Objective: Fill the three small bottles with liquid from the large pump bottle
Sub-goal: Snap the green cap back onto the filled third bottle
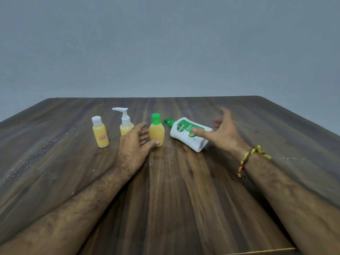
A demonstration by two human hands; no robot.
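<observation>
Three small bottles of yellow liquid stand in a row on the wooden table [174, 190]. A white-capped bottle [100, 132] with a label is at the left, a small pump-top bottle [125, 122] is in the middle, and a green-capped bottle [156, 130] is at the right. The large white pump bottle [185, 132] with a green pump lies on its side to their right. My left hand [135, 144] is spread beside the green-capped bottle, thumb tip touching its base, partly hiding the pump-top bottle. My right hand [223, 131] hovers with spread fingers over the large bottle's lower end.
White specks and smears mark the table at the left and around the bottles. The table's far edge runs just behind the bottles, with a plain grey wall beyond. A beaded thread band circles my right wrist.
</observation>
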